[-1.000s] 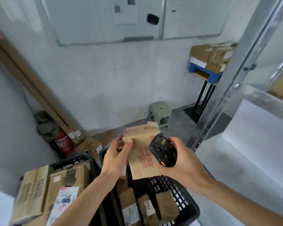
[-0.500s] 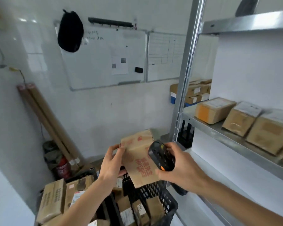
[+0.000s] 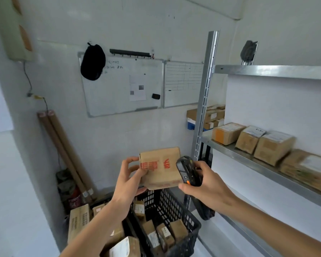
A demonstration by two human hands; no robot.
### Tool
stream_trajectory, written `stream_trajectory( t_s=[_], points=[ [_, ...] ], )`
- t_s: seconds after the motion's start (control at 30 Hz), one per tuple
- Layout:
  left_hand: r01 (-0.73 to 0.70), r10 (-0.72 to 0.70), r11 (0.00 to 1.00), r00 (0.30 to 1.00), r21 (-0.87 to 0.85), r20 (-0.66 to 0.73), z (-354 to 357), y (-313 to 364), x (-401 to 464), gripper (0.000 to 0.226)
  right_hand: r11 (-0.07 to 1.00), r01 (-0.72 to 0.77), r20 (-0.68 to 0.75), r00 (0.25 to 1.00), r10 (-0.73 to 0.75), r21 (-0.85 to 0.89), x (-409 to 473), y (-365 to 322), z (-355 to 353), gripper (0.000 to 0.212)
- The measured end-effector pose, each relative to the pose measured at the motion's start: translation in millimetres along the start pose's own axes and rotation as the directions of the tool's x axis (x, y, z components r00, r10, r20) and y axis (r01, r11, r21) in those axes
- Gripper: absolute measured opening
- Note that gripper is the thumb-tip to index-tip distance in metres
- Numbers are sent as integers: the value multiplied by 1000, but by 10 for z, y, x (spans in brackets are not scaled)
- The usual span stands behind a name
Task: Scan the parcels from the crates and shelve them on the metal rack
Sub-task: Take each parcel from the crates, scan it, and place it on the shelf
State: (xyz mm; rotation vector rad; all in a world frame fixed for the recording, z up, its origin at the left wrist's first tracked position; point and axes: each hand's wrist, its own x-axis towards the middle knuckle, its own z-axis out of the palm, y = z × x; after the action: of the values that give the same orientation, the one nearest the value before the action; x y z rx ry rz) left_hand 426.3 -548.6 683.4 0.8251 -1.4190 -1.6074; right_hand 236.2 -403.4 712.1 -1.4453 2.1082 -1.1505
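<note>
The head view showed the left hand (image 3: 127, 179) holding a cardboard parcel (image 3: 160, 167) above the black crate (image 3: 176, 217), fingers gripping one edge. The right hand (image 3: 202, 184) gripped the scanner (image 3: 186, 170). That thin grip might let the parcel slip.

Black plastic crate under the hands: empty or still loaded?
Still loaded. The black plastic mesh crate holds several small brown cardboard parcels on its floor.

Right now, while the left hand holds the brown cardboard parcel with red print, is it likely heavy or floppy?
Probably light: the left hand alone holds the brown cardboard parcel with red print up above the black plastic crate. Probably stiff: its edges look straight, with no sag. It seems unlikely to slip, as thumb and fingers pinch opposite faces.
</note>
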Motion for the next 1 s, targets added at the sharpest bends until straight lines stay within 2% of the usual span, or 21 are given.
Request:
stream_trajectory(
  t_s=[0.07,0.17,0.27,0.5,0.63,0.7,0.83,1.0],
  points=[
    [-27,27,1000,999,7,43,-74,65,-169,31,1000,-8,-22,1000,7,-12,-181,-126,4,60],
    [-53,50,998,991,25,124,-98,133,-382,55,999,-14,-38,999,12,-52,-422,-259,-50,65],
    [-98,89,994,981,43,175,-33,192,-538,59,997,-25,-73,997,19,-79,-612,-358,-182,65],
    [-281,265,959,931,32,250,353,266,-735,57,985,-5,-172,985,-25,-171,-985,-495,-611,60],
    [-335,324,942,913,4,247,682,349,-831,56,987,-6,-224,974,-31,-162,-1177,-477,-935,52],
    [-332,327,943,913,-22,246,877,399,-882,49,987,4,-253,967,-44,-158,-1288,-471,-1115,49],
    [-276,294,955,933,-110,208,1331,543,-1104,14,977,21,-291,953,-83,-211,-1541,-422,-1490,47],
    [-239,270,956,942,-167,200,1913,624,-1366,20,965,-42,-287,957,-36,-260,-1945,-297,-2021,58]
  ],
)
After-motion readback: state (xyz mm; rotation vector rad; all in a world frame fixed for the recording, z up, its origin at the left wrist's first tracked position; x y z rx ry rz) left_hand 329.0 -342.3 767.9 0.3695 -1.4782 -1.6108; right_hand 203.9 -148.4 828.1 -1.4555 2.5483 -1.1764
